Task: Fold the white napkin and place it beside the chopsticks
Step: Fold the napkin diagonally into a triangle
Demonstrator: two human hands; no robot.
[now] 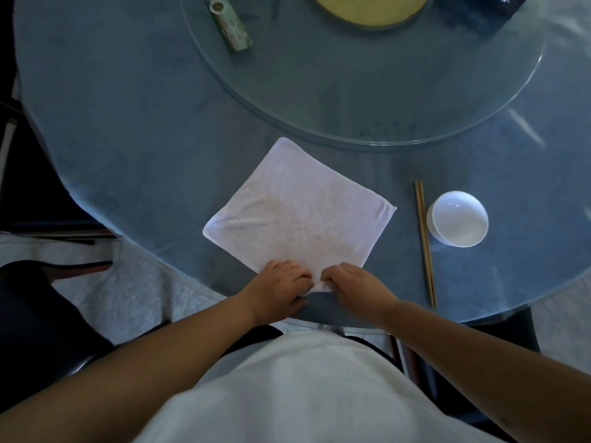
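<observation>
Head view: napkin corner gripped for the first fold

Head camera coverage is filled mostly by the round glass table (134, 129), on which a glass turntable (351, 100) is carried toward the far side. The white napkin (297, 209) is spread flat as a diamond on the near part of the table, one corner pointed at the person, probably so that a diagonal fold can be started from that corner. It is not yet folded.

To its right, well apart, a white bowl (457, 219) is set, with the chopsticks (424, 241) laid just beside its left flank; bare glass is left between chopsticks and napkin, where the folded cloth would be placed.

The near corner is pinched by the left hand (281, 290) and the right hand (358, 289), fingers curled and pressed together on the bunched cloth, seemingly so it can be lifted evenly.

A green packet (230, 27) is seen on the turntable.
</observation>
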